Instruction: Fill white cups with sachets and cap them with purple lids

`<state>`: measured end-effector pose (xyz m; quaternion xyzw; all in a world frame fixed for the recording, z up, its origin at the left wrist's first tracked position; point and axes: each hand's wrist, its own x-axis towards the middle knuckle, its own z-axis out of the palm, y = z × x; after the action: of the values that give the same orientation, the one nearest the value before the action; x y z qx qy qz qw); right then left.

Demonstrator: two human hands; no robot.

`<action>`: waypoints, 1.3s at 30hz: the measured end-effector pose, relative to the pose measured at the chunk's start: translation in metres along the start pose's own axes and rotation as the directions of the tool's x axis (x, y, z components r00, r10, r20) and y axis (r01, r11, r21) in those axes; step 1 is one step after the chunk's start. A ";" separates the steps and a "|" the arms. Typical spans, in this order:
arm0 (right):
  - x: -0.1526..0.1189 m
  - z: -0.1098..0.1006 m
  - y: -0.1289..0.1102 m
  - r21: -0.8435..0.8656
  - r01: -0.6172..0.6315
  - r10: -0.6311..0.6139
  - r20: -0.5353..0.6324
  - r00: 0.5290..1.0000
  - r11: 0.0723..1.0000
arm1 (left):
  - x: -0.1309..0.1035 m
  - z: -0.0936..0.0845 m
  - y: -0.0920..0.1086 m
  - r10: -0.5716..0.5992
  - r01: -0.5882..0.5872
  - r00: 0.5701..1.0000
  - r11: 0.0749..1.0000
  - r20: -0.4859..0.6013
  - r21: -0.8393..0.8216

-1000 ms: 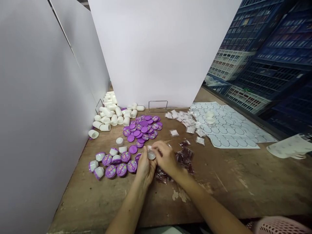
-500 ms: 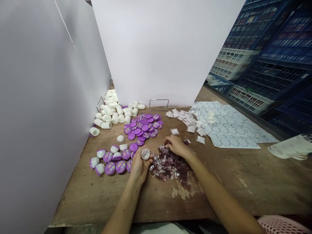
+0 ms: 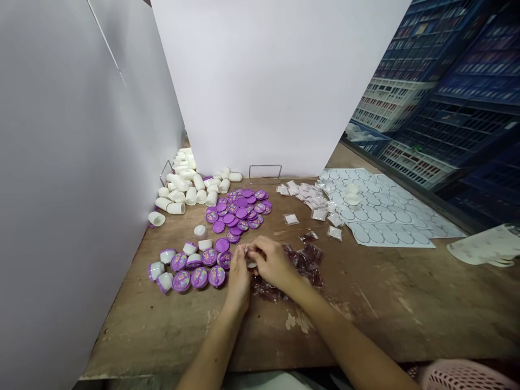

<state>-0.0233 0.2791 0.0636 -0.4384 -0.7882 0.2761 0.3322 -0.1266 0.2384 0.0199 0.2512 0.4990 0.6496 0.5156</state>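
My left hand [image 3: 239,279] is closed around a small white cup [image 3: 252,265], mostly hidden by the fingers. Over the cup's mouth, my right hand [image 3: 275,264] pinches a dark red sachet [image 3: 247,250], only partly visible between both hands' fingertips. Beneath and right of my hands lies a pile of dark red sachets [image 3: 311,256]. Several white cups with purple lids [image 3: 199,277] stand or lie to the left of my left hand. Loose purple lids [image 3: 241,203] are heaped beyond my hands.
White cups [image 3: 190,196] are piled at the back left. White sachets [image 3: 319,214] lie right of centre, beside sheets printed with circles [image 3: 390,234]. White panels [image 3: 280,86] rise behind and left. Crates [image 3: 410,103] are stacked at right; a pink basket [image 3: 463,375] sits below.
My right hand has moved left from the dark red pile to the cup, bringing a sachet. My left hand has turned, tucking the cup between both hands.
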 end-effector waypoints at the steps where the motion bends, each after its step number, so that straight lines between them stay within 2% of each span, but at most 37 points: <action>1: -0.003 0.009 -0.005 -0.045 0.029 -0.029 0.001 1.000 0.999 | -0.001 -0.001 -0.001 0.025 -0.025 1.000 1.000 -0.005 0.003; 3: -0.006 0.017 -0.009 -0.098 0.071 -0.070 0.016 0.997 0.993 | -0.003 -0.004 0.001 0.046 -0.046 0.999 0.999 0.014 -0.017; 6: 0.007 0.012 -0.003 0.035 0.112 -0.116 0.152 0.982 0.993 | -0.007 -0.011 0.011 0.042 -0.041 0.998 0.999 0.044 -0.030; 8: 0.027 0.008 0.008 0.074 0.070 -0.083 0.188 0.979 0.995 | -0.008 -0.013 0.020 0.021 -0.020 1.000 0.999 0.021 -0.037; 11: 0.061 0.016 0.028 -0.163 0.014 0.007 0.128 0.992 0.986 | -0.008 -0.013 0.031 0.001 -0.002 1.000 0.999 -0.029 -0.053; 14: 0.081 0.032 0.045 -0.310 0.056 -0.009 0.149 0.989 0.949 | -0.005 -0.011 0.035 -0.038 0.034 0.998 0.997 -0.054 -0.074; 17: 0.082 0.037 0.053 -0.350 0.086 -0.032 0.156 0.987 0.933 | -0.002 -0.012 0.036 -0.071 0.064 0.995 0.993 -0.065 -0.098; 22: 0.071 0.027 0.057 -0.409 0.073 -0.038 0.094 0.995 0.910 | 0.004 -0.013 0.036 -0.093 0.082 0.993 0.987 -0.075 -0.136; 28: 0.082 0.034 0.059 -0.426 0.184 -0.109 0.193 0.975 0.886 | 0.005 -0.009 0.037 -0.135 0.126 0.989 0.981 -0.054 -0.145; 31: 0.090 0.035 0.057 -0.428 0.211 -0.134 0.203 0.970 0.879 | 0.002 -0.010 0.038 -0.163 0.156 0.986 0.977 -0.037 -0.148; 33: 0.089 0.030 0.055 -0.431 0.200 -0.140 0.169 0.976 0.880 | 0.001 -0.013 0.039 -0.167 0.162 0.986 0.972 -0.017 -0.168; 36: 0.075 0.019 0.050 -0.307 0.098 -0.099 0.012 0.995 0.947 | 0.001 -0.017 0.040 -0.163 0.157 0.986 0.975 -0.028 -0.158; 38: 0.058 0.012 0.041 -0.056 0.042 -0.045 -0.038 0.998 0.998 | 0.003 -0.019 0.038 -0.163 0.158 0.985 0.982 -0.048 -0.103; 39: 0.049 0.008 0.034 0.079 0.036 -0.034 -0.018 0.999 0.996 | 0.004 -0.019 0.037 -0.159 0.155 0.986 0.985 -0.050 -0.073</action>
<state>-0.0312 0.3365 0.0472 -0.4132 -0.7813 0.2977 0.3609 -0.1594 0.2355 0.0455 0.1749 0.5086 0.6305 0.5597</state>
